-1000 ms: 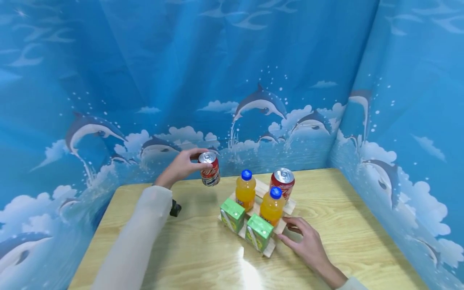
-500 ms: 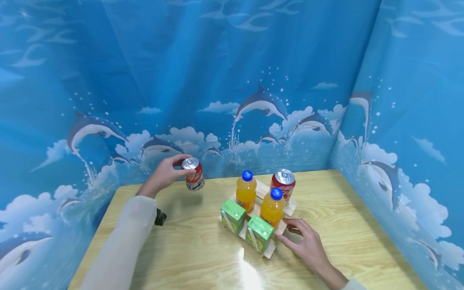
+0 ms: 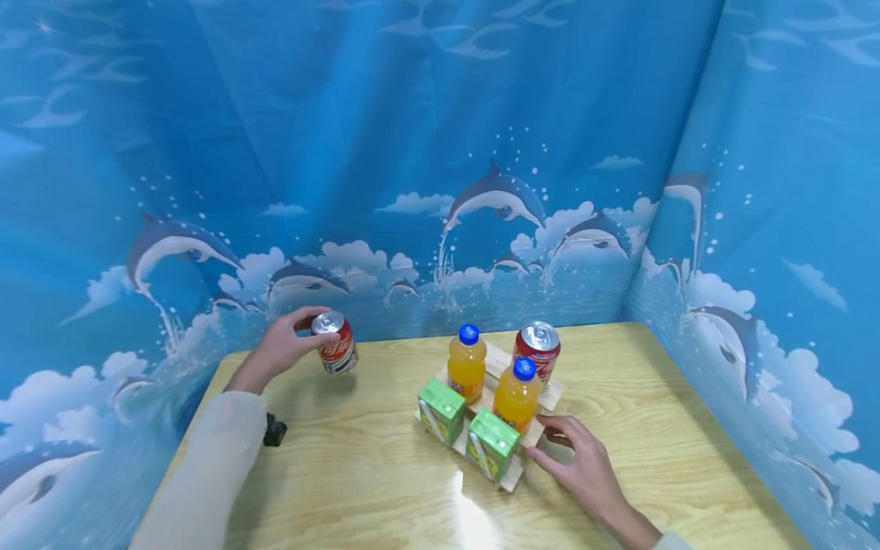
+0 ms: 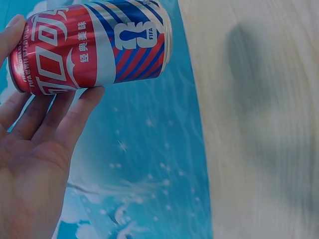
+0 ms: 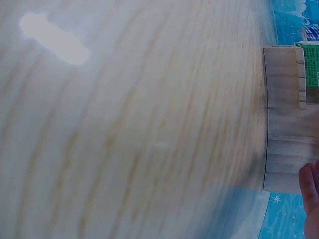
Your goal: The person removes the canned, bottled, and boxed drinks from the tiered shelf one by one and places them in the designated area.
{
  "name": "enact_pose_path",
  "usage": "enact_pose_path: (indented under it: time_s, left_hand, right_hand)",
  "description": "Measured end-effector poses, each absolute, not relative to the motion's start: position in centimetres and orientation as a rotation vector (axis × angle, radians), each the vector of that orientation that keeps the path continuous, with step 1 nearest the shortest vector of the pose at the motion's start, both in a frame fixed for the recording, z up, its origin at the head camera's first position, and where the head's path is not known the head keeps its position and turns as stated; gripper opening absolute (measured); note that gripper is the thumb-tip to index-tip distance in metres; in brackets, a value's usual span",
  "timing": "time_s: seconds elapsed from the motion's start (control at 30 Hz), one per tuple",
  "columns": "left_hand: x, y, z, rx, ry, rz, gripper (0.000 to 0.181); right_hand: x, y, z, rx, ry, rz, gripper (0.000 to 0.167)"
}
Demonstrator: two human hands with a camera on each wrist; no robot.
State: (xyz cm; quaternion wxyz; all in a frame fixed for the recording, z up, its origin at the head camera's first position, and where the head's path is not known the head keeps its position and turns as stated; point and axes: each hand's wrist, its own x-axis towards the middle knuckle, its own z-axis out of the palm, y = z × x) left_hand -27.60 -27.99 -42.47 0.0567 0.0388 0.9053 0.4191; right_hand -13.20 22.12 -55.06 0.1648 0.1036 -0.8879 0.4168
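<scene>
Head cam: left hand point(image 3: 282, 347) has a red can point(image 3: 337, 351) between thumb and fingers, spread about a can's width. It's held roughly upright with a slight lean, toward the far left of the tabletop point(image 3: 378, 466). Right hand point(image 3: 584, 462) is pinching the right end of a wooden rack point(image 3: 512, 475), thumb on the near side, fingers on the far side, so just a small gap there. Rack's stepped and carries five drinks: two green boxes point(image 3: 441, 410) along the front, two orange bottles point(image 3: 467, 370) with blue caps behind them, one second red can point(image 3: 538, 351) at the back. Two cans total, then. The bottles have orange drink in them; can't tell how full the cans or boxes are. Good wide strip of wood between the held can and the rack, plus more from the right hand over to the right edge. A blue backdrop point(image 3: 344, 191) with dolphins rises right behind the far edge.

Left wrist cam: can's off the table, blue showing between its striped base and the wood edge, soft shadow on the wood.

Right wrist cam: mostly tabletop, rack's side panel at the right, fingertips point(image 5: 309, 186) up against it.
</scene>
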Motion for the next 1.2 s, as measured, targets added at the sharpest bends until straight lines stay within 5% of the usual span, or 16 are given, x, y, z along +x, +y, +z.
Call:
enact_pose_path:
  time_s: [1.2]
  left_hand:
    - [-23.9, -35.6, -46.4, -0.185, 2.723, 1.226, 0.096]
  right_hand:
    - [-13.3, 22.1, -55.1, 0.312, -2.53, 1.146, 0.048]
